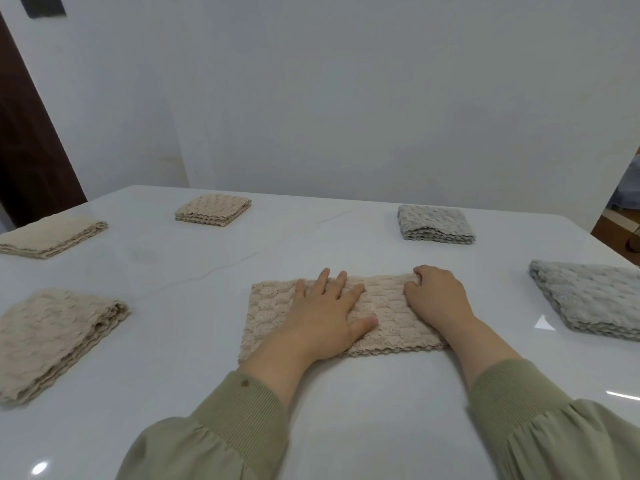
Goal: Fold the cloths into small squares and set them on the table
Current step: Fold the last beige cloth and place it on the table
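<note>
A: Item in hand?
B: Beige cloth (382, 297), table (194, 368) centre, folded to a strip. My left grip (322, 317) flat on it, fingers spread; right grip (437, 292) curled on its far right edge. Next, I judge: right end over left, edges matched.
A: Surroundings?
B: Glossy white table; three beige squares (213, 210), two grey squares (434, 225); white wall (346, 98), dark door (27, 150).

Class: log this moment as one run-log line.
left hand: flat on beige cloth | right hand: grips its right end | cloth: oblong, not yet square
</note>
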Demonstrator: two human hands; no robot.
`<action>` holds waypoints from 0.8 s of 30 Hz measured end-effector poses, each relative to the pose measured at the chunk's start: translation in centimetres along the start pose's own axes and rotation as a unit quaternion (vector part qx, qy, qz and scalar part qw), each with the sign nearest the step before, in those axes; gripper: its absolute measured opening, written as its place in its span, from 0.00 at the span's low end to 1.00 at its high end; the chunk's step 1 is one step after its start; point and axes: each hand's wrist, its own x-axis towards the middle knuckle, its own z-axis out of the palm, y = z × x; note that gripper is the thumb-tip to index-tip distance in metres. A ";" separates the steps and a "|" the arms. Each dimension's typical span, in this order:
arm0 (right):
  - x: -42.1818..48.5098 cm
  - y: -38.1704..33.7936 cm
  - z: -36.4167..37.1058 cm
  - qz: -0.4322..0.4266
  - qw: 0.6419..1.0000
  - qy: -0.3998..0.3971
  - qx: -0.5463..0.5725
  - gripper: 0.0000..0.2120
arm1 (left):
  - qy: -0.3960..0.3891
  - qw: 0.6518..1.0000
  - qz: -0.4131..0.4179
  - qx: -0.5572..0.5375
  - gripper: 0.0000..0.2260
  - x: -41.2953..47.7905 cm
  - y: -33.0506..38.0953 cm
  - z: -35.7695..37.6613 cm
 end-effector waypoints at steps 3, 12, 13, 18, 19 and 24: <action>0.0 0.0 0.1 -0.003 1.000 0.005 -0.008 0.15 | -0.007 1.000 -0.008 0.008 0.32 0.2 -0.1 0.1; -0.1 -0.1 -0.2 0.007 1.000 0.001 0.019 0.09 | -0.014 1.000 -0.014 0.003 0.32 0.3 0.1 0.0; -0.1 -0.1 -0.2 0.004 1.000 0.007 0.030 0.07 | -0.013 1.000 -0.014 0.001 0.31 0.3 0.1 0.1; -0.3 -0.4 -0.5 -0.003 0.989 0.007 0.145 0.01 | -0.011 1.000 -0.014 0.000 0.31 0.3 0.0 0.1; -0.2 -0.4 -0.5 -0.002 0.985 0.009 0.175 0.03 | -0.010 1.000 -0.014 -0.001 0.31 0.3 0.0 0.1; -0.1 -0.7 -0.6 -0.009 0.954 0.080 0.290 0.10 | -0.013 1.000 -0.014 -0.006 0.32 0.3 -0.2 0.1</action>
